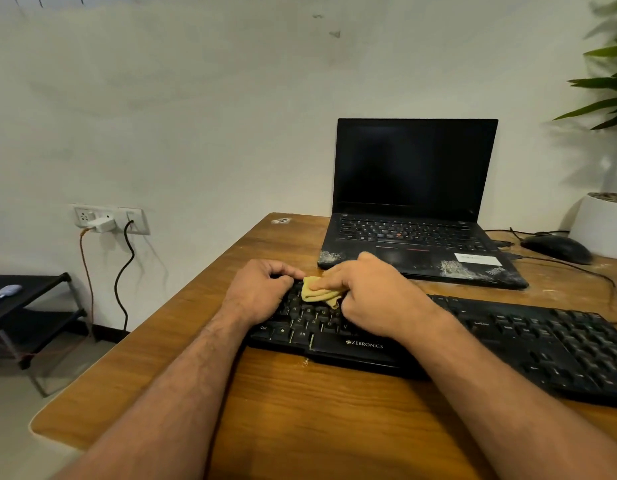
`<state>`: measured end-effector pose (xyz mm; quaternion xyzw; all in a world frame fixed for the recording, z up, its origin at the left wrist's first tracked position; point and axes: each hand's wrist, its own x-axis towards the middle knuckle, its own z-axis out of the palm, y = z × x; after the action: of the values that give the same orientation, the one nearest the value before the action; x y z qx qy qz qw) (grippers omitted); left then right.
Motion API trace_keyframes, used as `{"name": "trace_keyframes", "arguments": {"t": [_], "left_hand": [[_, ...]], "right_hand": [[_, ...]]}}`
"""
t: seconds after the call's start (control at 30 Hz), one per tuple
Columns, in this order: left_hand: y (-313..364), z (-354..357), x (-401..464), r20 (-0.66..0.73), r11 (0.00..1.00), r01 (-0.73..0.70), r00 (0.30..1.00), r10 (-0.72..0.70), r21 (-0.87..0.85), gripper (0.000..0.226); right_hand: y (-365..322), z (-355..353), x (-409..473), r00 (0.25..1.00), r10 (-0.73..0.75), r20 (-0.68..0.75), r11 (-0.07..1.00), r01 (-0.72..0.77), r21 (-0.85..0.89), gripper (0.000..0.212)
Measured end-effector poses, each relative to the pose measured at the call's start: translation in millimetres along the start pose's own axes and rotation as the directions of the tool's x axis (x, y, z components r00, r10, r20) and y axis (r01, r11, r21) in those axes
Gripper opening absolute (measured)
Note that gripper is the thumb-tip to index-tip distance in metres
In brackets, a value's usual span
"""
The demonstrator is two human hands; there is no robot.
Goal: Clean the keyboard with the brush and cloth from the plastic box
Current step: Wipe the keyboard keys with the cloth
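Near the surface's left edge, my left hand steadies the keyboard, fingers curled; right hand grips the cloth; wipe lightly, row-wise.

Plain off-white plaster wall w/ faint scuffs, white socket strip low on it, charger plugged in. Brown wood-grain tabletop, rounded near-left corner. Low black metal rack on pale grey floor, left. Green potted plant at far-right edge.
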<state>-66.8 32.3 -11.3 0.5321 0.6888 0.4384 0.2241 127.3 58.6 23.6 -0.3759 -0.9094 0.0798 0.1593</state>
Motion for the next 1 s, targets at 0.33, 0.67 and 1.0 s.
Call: {"name": "trace_keyframes", "arguments": {"t": [0.33, 0.67, 1.0], "left_hand": [[0.3, -2.0, 0.1, 0.007, 1.0, 0.006, 1.0, -0.006, 0.01, 0.019], [0.2, -2.6, 0.8, 0.008, 1.0, 0.002, 1.0, -0.002, -0.005, 0.023], [5.0, -1.9, -2.7, 0.019, 1.0, -0.009, 1.0, 0.009, -0.005, 0.024]], "right_hand": [[4.6, -12.8, -0.6, 0.989, 0.123, -0.083, 0.986, -0.131, -0.102, 0.044], [-20.6, -5.9, -23.6, 0.945, -0.328, -0.014, 0.943, 0.328, 0.044, 0.046], [-17.2, -4.2, -32.5, 0.892, -0.447, 0.065, 0.885, 0.451, -0.111, 0.053]]}}
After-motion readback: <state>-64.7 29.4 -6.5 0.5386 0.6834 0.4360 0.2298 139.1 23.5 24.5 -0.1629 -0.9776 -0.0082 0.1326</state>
